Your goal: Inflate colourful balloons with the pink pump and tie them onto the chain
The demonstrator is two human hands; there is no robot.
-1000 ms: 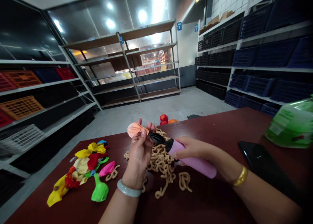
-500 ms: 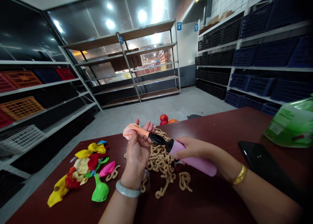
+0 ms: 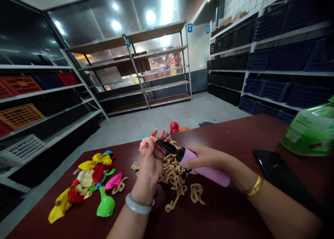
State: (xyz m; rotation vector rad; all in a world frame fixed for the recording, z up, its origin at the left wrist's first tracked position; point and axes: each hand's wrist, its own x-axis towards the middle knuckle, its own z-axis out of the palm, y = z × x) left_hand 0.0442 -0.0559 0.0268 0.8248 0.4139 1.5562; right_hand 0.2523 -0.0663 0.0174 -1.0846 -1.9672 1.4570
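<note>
An orange balloon (image 3: 147,141) is pinched by my left hand (image 3: 152,159), thumb pressed on it and the other fingers beneath. Its neck sits on the tip of a black ribbed nozzle (image 3: 168,147). That nozzle belongs to a pink hand pump (image 3: 212,174), and my right hand (image 3: 202,156) is wrapped round the pump's body. Under both hands lies a heap of beige, rope-like curly strands (image 3: 173,178). To the left are several flat balloons, among them a green one (image 3: 105,204), a pink one (image 3: 113,181) and a yellow one (image 3: 61,206).
On the dark red table (image 3: 224,214), a black phone (image 3: 271,166) lies at the right near a green-labelled plastic bag or bottle (image 3: 308,131). Red and orange round things (image 3: 174,127) show past the far edge. Racks with crates (image 3: 268,60) stand on both sides.
My left hand has shifted slightly right, toward the pump, and the orange balloon is gathered closer onto the nozzle. My right hand stays almost where it was.
</note>
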